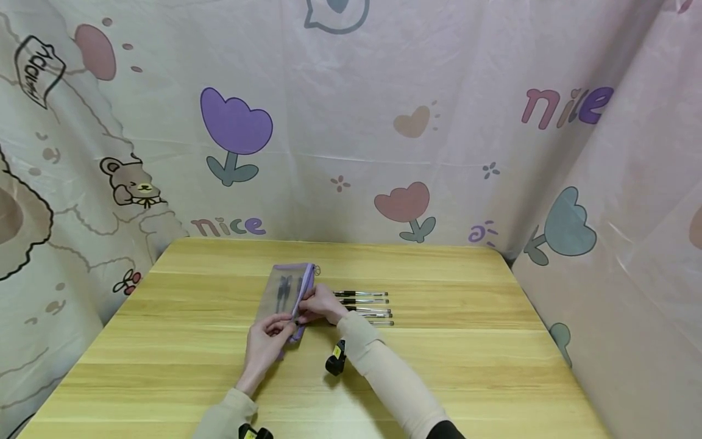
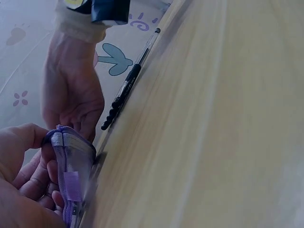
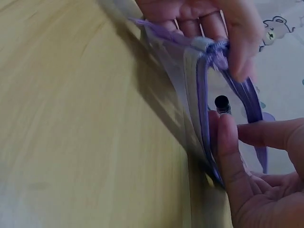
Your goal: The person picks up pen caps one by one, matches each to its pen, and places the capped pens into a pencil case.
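A see-through pencil pouch with purple zipper trim lies near the middle of the table, a few dark pens showing through its side. My left hand pinches the near end of its unzipped edge between thumb and fingers. At the opening, my right hand has its thumb and fingers inside the mouth. In the right wrist view, the black end of a pen stands out between that thumb and fingers, within the spread zipper edges. The rest of this pen is hidden.
Several pens with black grips lie side by side just right of the right hand. The light wooden table meets a patterned curtain at the back and sides. A black wrist camera hangs beneath the right forearm.
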Demonstrator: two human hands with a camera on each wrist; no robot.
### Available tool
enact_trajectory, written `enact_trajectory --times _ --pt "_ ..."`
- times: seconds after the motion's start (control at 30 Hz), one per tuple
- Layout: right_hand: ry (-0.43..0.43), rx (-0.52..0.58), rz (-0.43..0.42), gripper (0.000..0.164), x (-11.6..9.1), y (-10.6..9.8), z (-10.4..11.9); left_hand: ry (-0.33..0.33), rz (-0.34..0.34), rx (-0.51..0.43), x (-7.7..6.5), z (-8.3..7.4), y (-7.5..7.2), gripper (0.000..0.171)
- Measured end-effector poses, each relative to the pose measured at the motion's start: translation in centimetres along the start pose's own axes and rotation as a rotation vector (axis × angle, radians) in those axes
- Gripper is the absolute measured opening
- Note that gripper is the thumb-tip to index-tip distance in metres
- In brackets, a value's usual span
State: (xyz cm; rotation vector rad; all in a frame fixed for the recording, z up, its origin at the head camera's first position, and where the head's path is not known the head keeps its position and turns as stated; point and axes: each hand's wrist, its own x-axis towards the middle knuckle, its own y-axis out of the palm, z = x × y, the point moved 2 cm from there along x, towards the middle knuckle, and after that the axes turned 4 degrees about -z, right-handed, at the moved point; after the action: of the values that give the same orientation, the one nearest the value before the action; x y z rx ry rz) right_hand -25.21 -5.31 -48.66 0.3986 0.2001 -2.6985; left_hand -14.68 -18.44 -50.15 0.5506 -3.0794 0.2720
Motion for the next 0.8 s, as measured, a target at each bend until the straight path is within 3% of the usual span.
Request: enact_trajectory --times 0.3,0.47,0.57,0.67,0.8 --pt "-0.041 0.032 0.077 0.026 0.4 0.4 -0.4 -0.011 0.01 -0.027 0.1 0.1 0.2 0.023" --pt "-0.114 0.004 0.092 0.031 -0.2 -0.1 -0.6 -0.007 -0.008 -0.026 0.1 0.2 0.1 0.022" --pt "-0.218 -0.132 0.032 0.031 -1.2 -1.0 -0.8 0.004 -0.013 -0.029 0.1 0.2 0.2 0.021" --pt "-0.336 -0.339 -0.003 0.028 -2.7 -2.4 -1.2 0.003 -0.007 -0.035 0.1 0.1 0.2 0.022" --pt "-0.474 -0.526 0.036 0.026 -4.8 -4.9 -1.8 -0.014 0.0 -0.028 0.0 0.1 0.3 0.023"
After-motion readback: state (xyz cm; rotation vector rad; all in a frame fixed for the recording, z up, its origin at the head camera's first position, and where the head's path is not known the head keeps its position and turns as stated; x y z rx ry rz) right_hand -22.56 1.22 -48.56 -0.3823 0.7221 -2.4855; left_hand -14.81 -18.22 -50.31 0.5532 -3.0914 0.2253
